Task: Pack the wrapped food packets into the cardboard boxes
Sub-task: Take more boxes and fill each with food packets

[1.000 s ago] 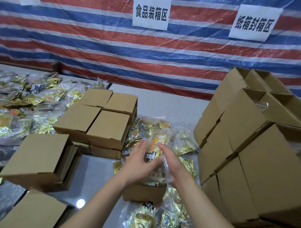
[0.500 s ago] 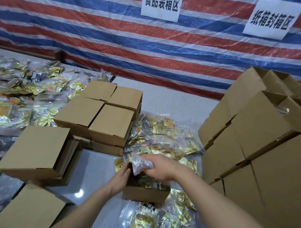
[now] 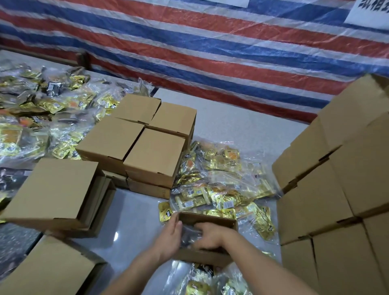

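A tarpaulin [image 3: 210,48] striped in red, blue and white hung across the back as a wall, creased and glossy. Two white paper signs were fixed to it: one [image 3: 367,12] at the upper right, cut off by the frame edge, carried parts of black characters too cropped to read; of the other [image 3: 229,1], only a sliver showed at the top edge. Below lay a grey table [image 3: 231,126], with a small bright glare [image 3: 116,235] on its surface nearer the camera.

Beyond our fingers [image 3: 176,226] we see gold and orange packets [image 3: 221,189] in clear wrap, plain brown boxes [image 3: 155,155] either side, a pale grey bench [image 3: 231,126], and a red, blue and white striped tarp [image 3: 210,52].
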